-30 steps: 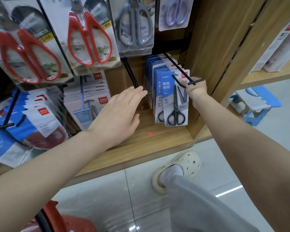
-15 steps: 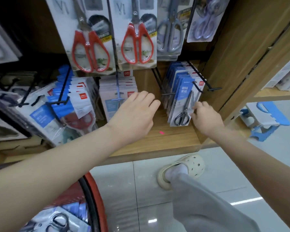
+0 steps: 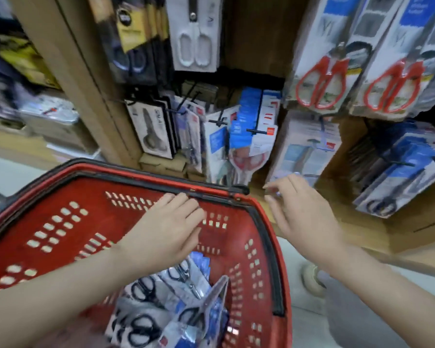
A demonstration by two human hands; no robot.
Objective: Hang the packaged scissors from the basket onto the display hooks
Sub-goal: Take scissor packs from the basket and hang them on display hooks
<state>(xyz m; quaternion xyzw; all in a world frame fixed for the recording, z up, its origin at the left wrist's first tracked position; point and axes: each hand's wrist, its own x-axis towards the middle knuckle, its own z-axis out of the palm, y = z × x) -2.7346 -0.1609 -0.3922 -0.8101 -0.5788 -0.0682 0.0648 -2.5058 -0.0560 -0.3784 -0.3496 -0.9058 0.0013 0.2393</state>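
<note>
A red plastic basket (image 3: 60,222) with a black rim fills the lower left. Several blue-and-white packs of black-handled scissors (image 3: 166,305) lie in its bottom. My left hand (image 3: 168,229) hovers over the basket's inside with straight fingers and holds nothing. My right hand (image 3: 301,214) floats just outside the basket's right rim, fingers spread and empty. Matching blue packs of black scissors (image 3: 397,177) hang on black display hooks (image 3: 397,163) at the right, above a wooden shelf. The whole view is blurred by motion.
More hooks carry red-handled scissors (image 3: 322,81), white scissors (image 3: 194,43) and grey scissors (image 3: 153,129). A wooden upright (image 3: 86,91) stands behind the basket. My shoe (image 3: 312,280) rests on the pale tiled floor at the lower right.
My view has swung left and down from the hook of blue packs to the basket. Both hands have left the display; the left hand now hovers over the basket.
</note>
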